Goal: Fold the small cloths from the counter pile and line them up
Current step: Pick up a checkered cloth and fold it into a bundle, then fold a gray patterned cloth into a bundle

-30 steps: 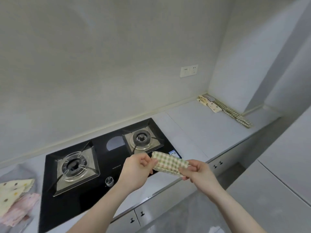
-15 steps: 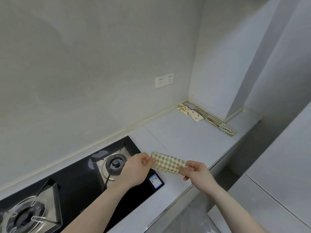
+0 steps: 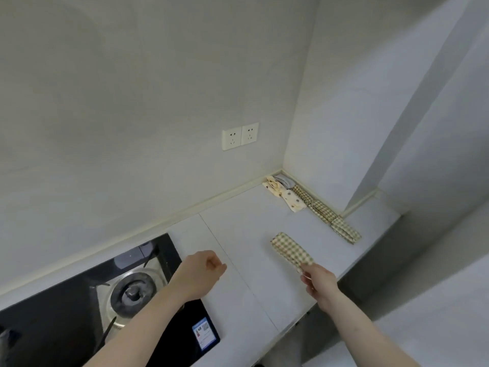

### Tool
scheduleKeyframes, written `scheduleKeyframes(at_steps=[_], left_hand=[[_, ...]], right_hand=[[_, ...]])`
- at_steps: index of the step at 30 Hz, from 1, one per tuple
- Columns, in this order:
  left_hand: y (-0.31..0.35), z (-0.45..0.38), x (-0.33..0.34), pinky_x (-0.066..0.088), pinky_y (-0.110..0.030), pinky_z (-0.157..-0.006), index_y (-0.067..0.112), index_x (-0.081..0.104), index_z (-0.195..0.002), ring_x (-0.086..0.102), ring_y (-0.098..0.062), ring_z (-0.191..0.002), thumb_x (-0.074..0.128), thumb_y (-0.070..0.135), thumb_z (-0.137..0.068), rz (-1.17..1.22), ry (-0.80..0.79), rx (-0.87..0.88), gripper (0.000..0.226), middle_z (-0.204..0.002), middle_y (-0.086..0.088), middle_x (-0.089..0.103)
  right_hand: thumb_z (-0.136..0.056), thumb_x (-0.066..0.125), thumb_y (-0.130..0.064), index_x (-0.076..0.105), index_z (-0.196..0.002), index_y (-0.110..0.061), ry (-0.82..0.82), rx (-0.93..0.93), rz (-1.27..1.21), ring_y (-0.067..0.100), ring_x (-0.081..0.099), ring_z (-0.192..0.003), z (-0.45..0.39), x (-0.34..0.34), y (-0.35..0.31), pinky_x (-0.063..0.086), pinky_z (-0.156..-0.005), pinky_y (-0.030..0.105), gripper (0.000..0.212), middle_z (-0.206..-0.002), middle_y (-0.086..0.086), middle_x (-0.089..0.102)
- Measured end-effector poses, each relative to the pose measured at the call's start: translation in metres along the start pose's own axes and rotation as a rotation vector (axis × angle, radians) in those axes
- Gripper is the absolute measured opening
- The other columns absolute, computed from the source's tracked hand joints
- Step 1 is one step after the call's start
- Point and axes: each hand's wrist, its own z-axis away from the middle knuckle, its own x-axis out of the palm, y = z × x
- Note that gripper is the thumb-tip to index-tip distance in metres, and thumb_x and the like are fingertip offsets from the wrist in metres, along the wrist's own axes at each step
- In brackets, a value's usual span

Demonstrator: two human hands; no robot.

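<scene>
- Right hand point(image 3: 318, 283) pinches the near end of the folded green-and-cream checked cloth point(image 3: 292, 252); the rest of the cloth sticks out away from the person, over the pale grey surface point(image 3: 238, 234). Can't tell whether it touches down yet.
- Changed vs a moment ago: the left hand point(image 3: 205, 271) has let go of the cloth. It now hovers near the right edge of the black glass gas hob point(image 3: 79, 300), fingers loosely curled, holding nothing. Earlier both hands held the cloth, one at each end.
- The view has also swung right: the far corner and the white double wall socket point(image 3: 240, 135) are now central; the counter pile is out of frame.
- Row of folded cloths point(image 3: 322, 209) already lies along the right-hand wall: grey one in the corner, cream spotted ones, then checked ones running towards the person.
- Held cloth sits near the row's near end, not touching it.
- Read: folding of this piece looks done, now a one-handed placement. Next move likely sets it down after the last checked cloth, same orientation.
- Risk: single-end pinch, so the fold may open on release.
</scene>
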Motion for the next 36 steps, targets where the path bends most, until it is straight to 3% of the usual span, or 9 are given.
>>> scheduleKeyframes(at_steps=[8,16,20,22,26,28,30,33,36], left_hand=[[0.052,-0.076,0.051,0.053,-0.021,-0.070,0.032,0.068,-0.093,0.067,-0.006,-0.086,0.063,0.045,-0.094,0.062,-0.063,-0.098,0.014,-0.094,0.012,0.071],[0.073,-0.116,0.074,0.058,-0.028,-0.083,0.031,0.069,-0.094,0.068,-0.008,-0.088,0.065,0.043,-0.092,0.044,-0.020,-0.183,0.013,-0.095,0.012,0.070],[0.073,-0.126,0.075,0.057,-0.027,-0.079,0.032,0.069,-0.091,0.068,-0.007,-0.084,0.065,0.043,-0.091,0.032,0.031,-0.226,0.012,-0.093,0.013,0.071],[0.071,-0.129,0.076,0.057,-0.027,-0.078,0.033,0.069,-0.089,0.068,-0.007,-0.083,0.066,0.044,-0.090,0.025,0.050,-0.238,0.012,-0.091,0.012,0.071],[0.069,-0.133,0.081,0.055,-0.025,-0.078,0.033,0.069,-0.087,0.067,-0.006,-0.083,0.067,0.044,-0.089,0.019,0.057,-0.263,0.011,-0.091,0.010,0.072],[0.069,-0.135,0.084,0.054,-0.023,-0.076,0.034,0.069,-0.087,0.067,-0.005,-0.083,0.067,0.044,-0.089,0.016,0.051,-0.276,0.011,-0.091,0.011,0.072],[0.069,-0.136,0.087,0.054,-0.022,-0.075,0.034,0.068,-0.087,0.067,-0.005,-0.082,0.067,0.044,-0.089,0.007,0.043,-0.283,0.011,-0.091,0.011,0.072],[0.067,-0.135,0.088,0.052,-0.021,-0.074,0.035,0.068,-0.087,0.066,-0.004,-0.083,0.067,0.045,-0.089,0.003,0.037,-0.288,0.010,-0.092,0.011,0.072],[0.064,-0.129,0.087,0.050,-0.020,-0.071,0.035,0.068,-0.087,0.066,-0.005,-0.084,0.066,0.045,-0.090,0.016,0.041,-0.292,0.010,-0.094,0.011,0.071]], right_hand=[[-0.098,0.063,-0.010,0.063,-0.099,-0.006,0.102,0.187,-0.042,0.017,0.063,-0.076,-0.127,-0.040,-0.047,0.048,-0.060,0.026,0.004,-0.093,0.012,0.066],[-0.100,0.063,-0.012,0.064,-0.099,-0.003,0.142,0.204,-0.015,0.014,0.060,-0.069,-0.231,-0.056,-0.078,0.050,-0.054,0.023,0.010,-0.083,0.008,0.064],[-0.103,0.051,-0.008,0.055,-0.094,-0.010,-0.008,0.134,0.082,0.009,0.057,-0.059,-0.274,-0.059,-0.098,0.047,-0.042,0.014,0.010,-0.080,0.003,0.053],[-0.103,0.052,-0.011,0.056,-0.088,-0.012,-0.018,0.114,0.165,0.010,0.056,-0.057,-0.293,-0.056,-0.103,0.047,-0.043,0.016,0.015,-0.078,0.003,0.054],[-0.098,0.060,-0.014,0.065,-0.083,-0.005,0.091,0.175,0.369,0.020,0.053,-0.056,-0.328,-0.041,-0.097,0.044,-0.049,0.026,0.018,-0.067,0.009,0.061],[-0.087,0.063,-0.008,0.069,-0.083,-0.005,0.111,0.166,0.531,0.025,0.055,-0.056,-0.346,-0.042,-0.092,0.046,-0.057,0.032,0.007,-0.064,0.014,0.062],[-0.077,0.065,-0.010,0.069,-0.079,-0.008,0.048,0.153,0.652,0.027,0.063,-0.064,-0.356,-0.048,-0.092,0.055,-0.064,0.035,0.005,-0.074,0.015,0.068],[-0.091,0.061,-0.015,0.060,-0.081,-0.018,-0.062,0.083,0.613,0.022,0.068,-0.075,-0.341,-0.045,-0.109,0.063,-0.076,0.036,0.011,-0.088,0.008,0.068],[-0.098,0.056,-0.013,0.057,-0.075,-0.015,-0.025,0.095,0.676,0.020,0.063,-0.064,-0.337,-0.035,-0.111,0.056,-0.063,0.028,0.023,-0.077,0.006,0.065]])
